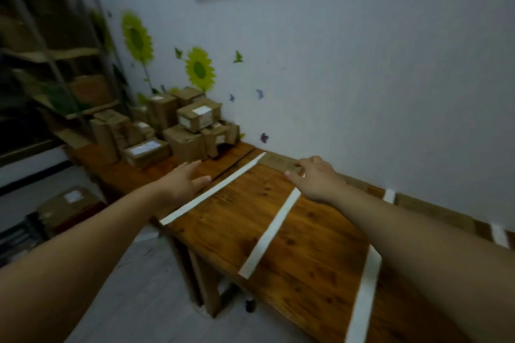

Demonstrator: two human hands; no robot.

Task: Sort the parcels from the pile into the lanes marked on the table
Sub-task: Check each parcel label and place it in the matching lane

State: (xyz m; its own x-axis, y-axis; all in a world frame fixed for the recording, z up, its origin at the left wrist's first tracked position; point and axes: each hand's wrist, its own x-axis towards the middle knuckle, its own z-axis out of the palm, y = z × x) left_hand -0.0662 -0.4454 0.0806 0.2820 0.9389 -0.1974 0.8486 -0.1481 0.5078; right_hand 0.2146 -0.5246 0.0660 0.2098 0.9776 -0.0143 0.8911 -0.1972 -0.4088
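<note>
A pile of brown cardboard parcels [178, 127], some with white labels, fills the far left end of the wooden table [306, 259]. White tape strips [271, 234] mark the lanes. My left hand [184, 181] hovers open over the table, fingers stretched toward the pile and a short way from it. My right hand [317, 178] holds the right end of a flat brown parcel [276, 161], thumb on its near edge and fingers over the far side. This parcel lies at the back of a lane by the wall.
More flat brown parcels [429, 209] lie along the wall in the lanes to the right. Metal shelves with boxes [55, 64] stand at the left. On the floor below sits a labelled box [67, 203] on a dark crate. The table's front edge runs diagonally.
</note>
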